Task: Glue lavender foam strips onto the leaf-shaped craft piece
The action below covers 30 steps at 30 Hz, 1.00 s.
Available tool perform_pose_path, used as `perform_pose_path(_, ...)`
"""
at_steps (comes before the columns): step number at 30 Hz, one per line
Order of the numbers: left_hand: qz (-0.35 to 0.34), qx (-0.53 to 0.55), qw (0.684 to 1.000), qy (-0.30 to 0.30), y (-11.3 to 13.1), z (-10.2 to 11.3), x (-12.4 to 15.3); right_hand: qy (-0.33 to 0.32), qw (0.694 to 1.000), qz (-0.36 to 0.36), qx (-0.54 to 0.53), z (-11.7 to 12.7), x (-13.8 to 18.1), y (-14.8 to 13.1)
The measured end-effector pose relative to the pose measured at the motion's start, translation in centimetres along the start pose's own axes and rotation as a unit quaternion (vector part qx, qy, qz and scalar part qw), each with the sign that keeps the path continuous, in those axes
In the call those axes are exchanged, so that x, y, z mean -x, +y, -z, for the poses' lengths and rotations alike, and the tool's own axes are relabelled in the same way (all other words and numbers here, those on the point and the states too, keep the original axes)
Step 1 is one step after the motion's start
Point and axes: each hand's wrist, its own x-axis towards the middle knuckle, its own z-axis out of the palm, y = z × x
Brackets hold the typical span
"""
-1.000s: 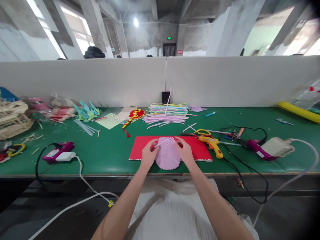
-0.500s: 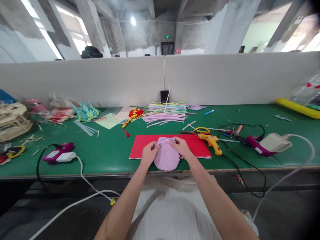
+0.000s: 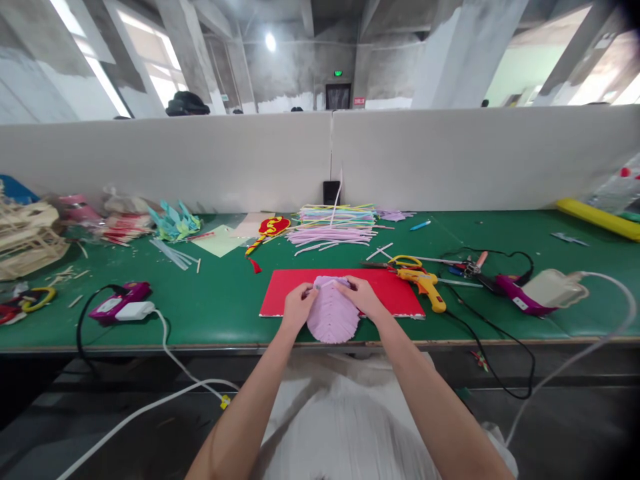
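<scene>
A rounded lilac piece with leaf-like ribs (image 3: 333, 313) lies over a red board (image 3: 280, 287), its lower end overhanging the board's near edge. My left hand (image 3: 299, 303) grips the upper left edge of this piece, thumb on top. At the upper right, my right hand (image 3: 363, 295) pinches it between thumb and fingers. Right of the board lies a yellow glue gun (image 3: 425, 287), with yellow-handled scissors (image 3: 405, 261) behind it. Past the board is a pile of pastel strips (image 3: 333, 235), the nearest ones lilac.
Purple power strips (image 3: 120, 303) with cords stand at left, others (image 3: 523, 297) at right. A red-and-yellow tasselled ornament (image 3: 273, 227), a blue-green paper bundle (image 3: 175, 221) and a wooden model (image 3: 30, 233) sit farther back. A pale partition (image 3: 200, 153) closes the table's far side.
The narrow lilac strip stretched between my fingers across the top of the piece no longer shows apart; my fingers now press on the piece. The view has shifted slightly.
</scene>
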Motion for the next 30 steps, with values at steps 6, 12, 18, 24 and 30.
perform_pose_path(6,0.017,0.01,0.998,0.052,-0.2,0.0,0.0,-0.009,1.0,-0.016,-0.02,-0.1,0.0,0.0)
perform_pose_path(12,0.032,0.026,0.996,0.081,-0.5,0.2,-0.2,-0.011,0.999,-0.03,-0.037,-0.1,0.0,0.1)
perform_pose_path(18,0.043,0.05,0.995,0.078,-0.5,0.2,-0.5,0.017,0.998,-0.035,-0.043,-0.1,-0.4,0.9)
perform_pose_path(24,0.043,0.059,0.996,0.058,-0.4,0.5,-0.5,0.036,0.998,-0.035,-0.043,0.1,-0.6,1.4)
perform_pose_path(30,0.053,0.059,0.993,0.091,-1.0,0.9,-0.5,0.03,0.998,-0.022,-0.05,0.1,-0.5,0.9)
